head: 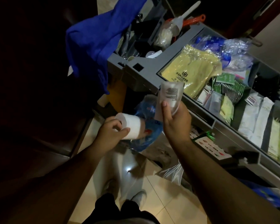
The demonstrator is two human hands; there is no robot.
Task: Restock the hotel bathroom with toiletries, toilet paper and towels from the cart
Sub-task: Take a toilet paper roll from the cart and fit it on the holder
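Dim beige floor tiles lie underfoot. A blue cloth hangs off the corner of the grey cart. Below it, the left hand curls its fingers round a toilet paper roll, held clear of the cart. The right hand pinches clear toiletry packets upright at the tray edge, near the yellow bags.

The cart tray is open from above, but packets fill its compartments. A blue cloth hangs over the cart's end corner, and a scoop projects upward from the end bin. Beside the cart, the left hand gripping a toilet roll and the right hand holding a sachet occupy the gap.
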